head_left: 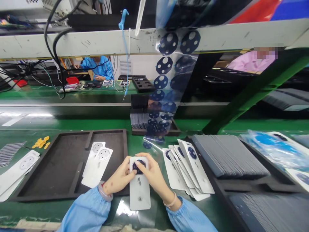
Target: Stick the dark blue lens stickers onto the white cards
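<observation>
A white phone back cover (140, 197) lies upright in front of me, with a dark round camera film (139, 166) near its top and small dark markings below. My left hand (121, 175) grips the cover's upper left side, its thumb by the film's lower edge. From the other side my right hand (152, 170) holds the upper right edge, with its thumb pressed on the film. The fingers behind the cover are partly hidden. Over the table hangs a clear strip of dark round films (164, 65), its lower end just beyond my hands.
To the left, a black tray (60, 164) holds two white covers (98, 166). Fanned covers with dark films (187, 170) lie at right, beside a black rack of grey panels (229, 154). Orange pieces (41, 142) sit at far left. A green post (256, 90) slants at right; people work beyond.
</observation>
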